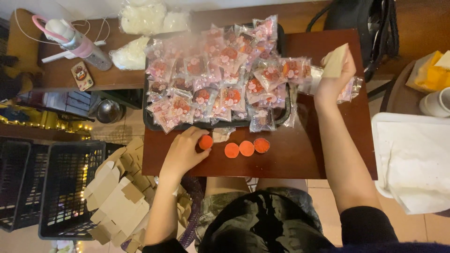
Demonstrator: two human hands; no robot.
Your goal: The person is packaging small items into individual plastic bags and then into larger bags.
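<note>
My left hand rests on the small dark wooden table with its fingertips pinching a round orange disc. Three more orange discs lie in a row just right of it. My right hand is raised at the right of the black tray and grips a flat beige cardboard piece. The tray is heaped with several clear pink-flowered packets holding reddish sweets. A small empty clear wrapper lies by the tray's front edge.
Flat kraft cardboard box blanks lie piled on the floor at left, next to black plastic crates. A pink-capped bottle lies on a wooden bench behind. A white bin stands at right, a black bag behind.
</note>
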